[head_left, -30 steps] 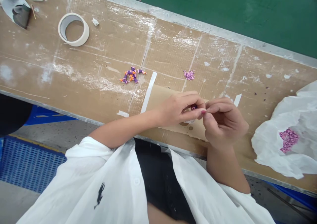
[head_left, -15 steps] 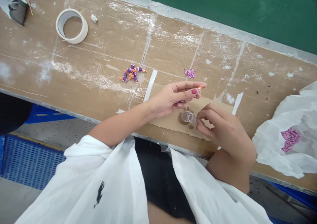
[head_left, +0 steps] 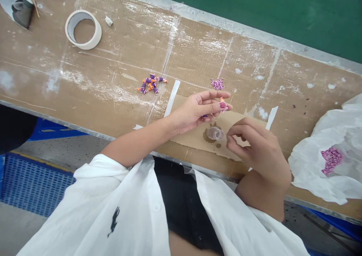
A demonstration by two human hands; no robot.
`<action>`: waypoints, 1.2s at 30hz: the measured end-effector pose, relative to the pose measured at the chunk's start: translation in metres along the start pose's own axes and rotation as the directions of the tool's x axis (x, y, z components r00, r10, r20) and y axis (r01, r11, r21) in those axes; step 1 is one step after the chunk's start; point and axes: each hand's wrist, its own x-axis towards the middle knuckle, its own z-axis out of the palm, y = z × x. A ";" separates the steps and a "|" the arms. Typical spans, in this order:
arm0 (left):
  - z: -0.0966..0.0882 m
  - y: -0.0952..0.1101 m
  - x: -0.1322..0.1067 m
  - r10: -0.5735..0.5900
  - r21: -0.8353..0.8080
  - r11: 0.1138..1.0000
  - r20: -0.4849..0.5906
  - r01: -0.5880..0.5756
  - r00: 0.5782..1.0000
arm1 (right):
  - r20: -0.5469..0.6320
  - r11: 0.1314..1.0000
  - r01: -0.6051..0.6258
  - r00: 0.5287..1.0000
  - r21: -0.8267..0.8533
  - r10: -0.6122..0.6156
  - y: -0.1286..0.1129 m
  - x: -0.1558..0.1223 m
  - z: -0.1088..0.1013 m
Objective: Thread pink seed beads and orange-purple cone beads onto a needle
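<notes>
My left hand (head_left: 195, 111) lies palm up over a taped-down cardboard piece (head_left: 189, 133), fingers mostly stretched out. A tiny orange-and-purple piece (head_left: 222, 100) sits pinched at its fingertips, and a purple bit shows under its curled fingers. My right hand (head_left: 256, 150) rests on the bench edge with thumb and forefinger pinched together right beside a small clear cup (head_left: 215, 133). What the pinch holds is too small to see. The cup stands on the cardboard between both hands.
A heap of several purple-and-orange pieces (head_left: 151, 84) and a small pile of pink beads (head_left: 217, 83) lie further back. A masking tape roll (head_left: 83, 29) is at far left. White plastic (head_left: 313, 161) holding pink beads (head_left: 331, 160) is at right.
A second ago both hands were pinched together over the cup. They have parted: my left hand opened out and moved back, my right hand dropped beside the cup.
</notes>
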 end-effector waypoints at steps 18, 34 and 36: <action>0.009 -0.005 -0.009 -0.168 0.081 0.984 0.097 0.161 0.981 | -0.608 0.999 -0.044 0.793 0.011 0.041 -0.008 0.004 0.037; 0.017 0.003 -0.013 -0.138 0.192 0.973 0.036 0.129 0.990 | -0.518 0.996 -0.030 0.855 -0.084 -0.018 -0.012 0.006 0.029; 0.016 0.002 -0.013 -0.145 0.204 0.969 0.028 0.136 0.989 | -0.520 0.994 -0.042 0.854 -0.097 -0.015 -0.011 0.005 0.031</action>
